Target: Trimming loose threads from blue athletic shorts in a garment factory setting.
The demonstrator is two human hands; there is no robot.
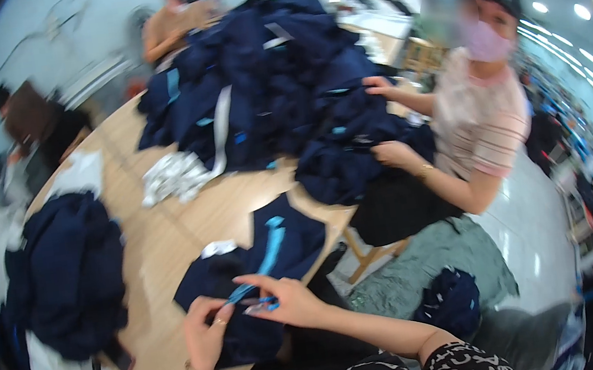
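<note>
On the wooden table (pixel 161 240), both hands' fingers pinch a light-blue ribbon (pixel 269 252) on a navy garment (pixel 247 266).

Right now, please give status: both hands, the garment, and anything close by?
Left hand and right hand pinching light blue strap. Navy garment flat on table. Co-worker's hands in navy pile beyond.

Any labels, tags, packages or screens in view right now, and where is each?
Light blue ribbon strip: on the navy garment at the wooden table's near edge, pinched by left hand and right hand.
Small white patch: same garment's upper edge; too blurred to judge.
Packages, signs, screens: none visible.
</note>
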